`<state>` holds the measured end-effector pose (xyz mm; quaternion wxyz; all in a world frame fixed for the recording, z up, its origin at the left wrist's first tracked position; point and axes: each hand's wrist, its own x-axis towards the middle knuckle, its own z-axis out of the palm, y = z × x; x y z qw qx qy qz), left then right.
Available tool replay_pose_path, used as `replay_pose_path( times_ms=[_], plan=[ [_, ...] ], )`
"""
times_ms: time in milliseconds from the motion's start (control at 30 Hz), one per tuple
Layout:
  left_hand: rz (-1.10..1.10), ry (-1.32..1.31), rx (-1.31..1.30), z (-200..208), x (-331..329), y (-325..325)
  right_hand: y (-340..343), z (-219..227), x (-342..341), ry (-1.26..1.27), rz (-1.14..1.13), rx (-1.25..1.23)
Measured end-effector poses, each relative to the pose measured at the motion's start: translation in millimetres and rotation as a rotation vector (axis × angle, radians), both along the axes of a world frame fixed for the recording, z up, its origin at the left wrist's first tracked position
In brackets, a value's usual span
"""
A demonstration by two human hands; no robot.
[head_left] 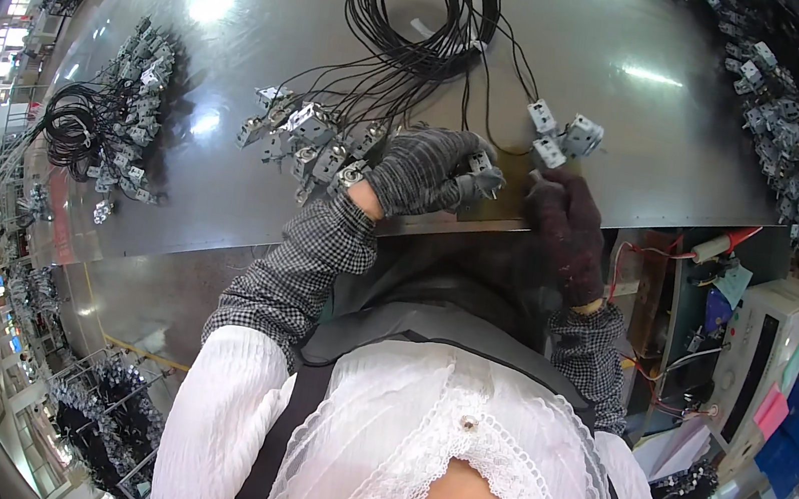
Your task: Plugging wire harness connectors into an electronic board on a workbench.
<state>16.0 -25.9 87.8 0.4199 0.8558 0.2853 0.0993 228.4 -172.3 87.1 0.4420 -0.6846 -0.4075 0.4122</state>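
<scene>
Near the front edge of the metal table, my left hand (425,172), in a grey striped glove, is closed around a small grey metal cable-end part (480,164). Just to its right is my right hand (567,229) in a dark maroon glove, its fingers pinched together; whether a small item sits in their tips I cannot make out. Several similar metal parts (305,124) lie bunched left of and behind my left hand, on black cables wound into a coil (412,4). Beyond my right fingertips rest a few more grey-white parts (554,134).
On the table (223,211), another bundle of cabled metal parts (137,94) lies at the left, and a long pile (787,139) runs along the right side. Below the table's right edge are a red-wired probe (718,246) and a pale instrument box (770,349).
</scene>
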Motion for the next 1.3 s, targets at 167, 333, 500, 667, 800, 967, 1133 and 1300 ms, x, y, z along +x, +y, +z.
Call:
replay_pose_path(
  times_ms=[167,333,500,667,800,967,1133,1300],
  plan=[
    [0.003,0.058,0.106,3.9,2.6,-2.9,-16.3,8.3,-17.5,0.023,0.094,0.104],
    [-0.022,0.099,0.284,3.6,10.1,-1.0,-17.8,0.9,-34.8,-0.473,0.169,0.292],
    [0.014,0.102,0.194,4.7,7.6,-3.5,-34.5,-20.3,-42.8,-0.092,0.147,0.126],
    [0.024,0.149,0.218,3.2,10.4,-11.9,-39.8,-30.2,-38.8,-0.079,0.281,0.194],
    [0.045,0.131,0.336,3.4,12.0,-19.1,-41.2,-23.8,-38.7,-0.128,0.18,0.14],
    [0.075,0.17,0.316,3.9,17.3,-20.4,-32.7,-17.2,-45.5,0.349,-0.033,-0.082],
    [0.085,0.176,0.287,6.8,19.4,-20.3,-38.6,-25.7,-31.4,0.97,-0.047,-0.182],
    [0.097,0.161,0.285,1.6,18.8,-17.9,-34.7,-29.2,-42.3,-0.145,0.04,0.018]
  ],
)
